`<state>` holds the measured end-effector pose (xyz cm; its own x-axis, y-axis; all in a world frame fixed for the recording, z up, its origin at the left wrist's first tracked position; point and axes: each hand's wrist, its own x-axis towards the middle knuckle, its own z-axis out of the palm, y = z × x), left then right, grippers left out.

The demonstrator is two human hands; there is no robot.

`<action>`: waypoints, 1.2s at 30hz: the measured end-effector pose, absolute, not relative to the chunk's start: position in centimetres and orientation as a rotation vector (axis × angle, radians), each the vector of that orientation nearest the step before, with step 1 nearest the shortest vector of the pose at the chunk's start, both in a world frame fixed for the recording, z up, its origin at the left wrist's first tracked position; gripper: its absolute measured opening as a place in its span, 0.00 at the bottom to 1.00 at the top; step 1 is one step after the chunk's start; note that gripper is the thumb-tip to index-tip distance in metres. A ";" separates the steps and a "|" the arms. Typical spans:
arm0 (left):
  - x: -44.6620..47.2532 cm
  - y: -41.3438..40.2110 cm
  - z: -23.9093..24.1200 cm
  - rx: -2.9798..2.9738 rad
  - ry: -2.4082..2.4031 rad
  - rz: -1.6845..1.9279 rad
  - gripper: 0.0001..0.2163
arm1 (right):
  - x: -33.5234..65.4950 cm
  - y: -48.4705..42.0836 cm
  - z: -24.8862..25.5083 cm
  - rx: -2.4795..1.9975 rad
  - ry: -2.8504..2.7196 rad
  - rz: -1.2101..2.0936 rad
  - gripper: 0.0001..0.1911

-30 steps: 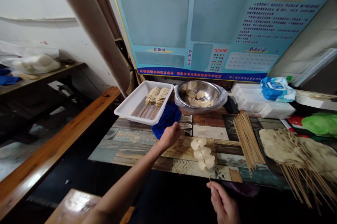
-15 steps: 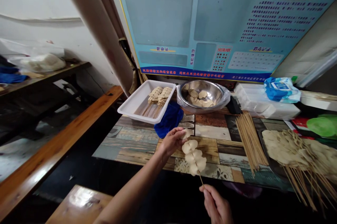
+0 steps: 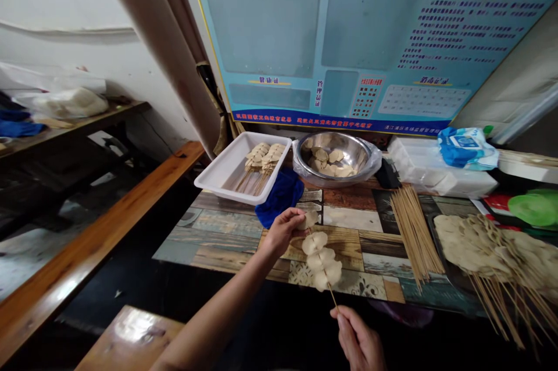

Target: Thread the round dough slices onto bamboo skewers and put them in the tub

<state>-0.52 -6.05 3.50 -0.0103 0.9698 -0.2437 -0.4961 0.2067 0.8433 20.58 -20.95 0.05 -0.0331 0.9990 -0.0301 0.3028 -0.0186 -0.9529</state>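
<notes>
Between the fingers of my left hand [image 3: 284, 231] is a thin pale slice [image 3: 310, 220], round and flat, held at the far tip of a skewer. My right hand [image 3: 360, 339] pinches the near end of that bamboo skewer [image 3: 333, 296] over the table's front edge. Several pale slices [image 3: 321, 260] are threaded along its upper part, in a row just below my left fingertips. What food the slices are I cannot tell. A steel bowl [image 3: 366, 153] lined with clear plastic holds loose slices of the same kind.
A white tray [image 3: 213, 176] with filled skewers stands at the back left, beside a blue cloth [image 3: 281, 193]. Bare skewers [image 3: 416, 237] lie right of my hands. A dark tray of loaded skewers [image 3: 479, 249] is at the far right. Wipes [image 3: 466, 149] rest on plastic boxes behind.
My left hand has shifted very slightly up with the slice at the skewer's tip. The right hand and skewer look almost still.
</notes>
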 end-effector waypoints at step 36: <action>0.2 -7.2 3.7 0.662 0.937 1.218 0.19 | 20.2 -20.4 -1.3 -1.492 -1.278 1.126 0.25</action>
<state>0.25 -7.17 3.71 0.0707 0.9682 -0.2398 -0.4799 0.2437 0.8428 20.20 -20.44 -1.28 0.0722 0.9921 -0.1029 0.2270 -0.1168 -0.9669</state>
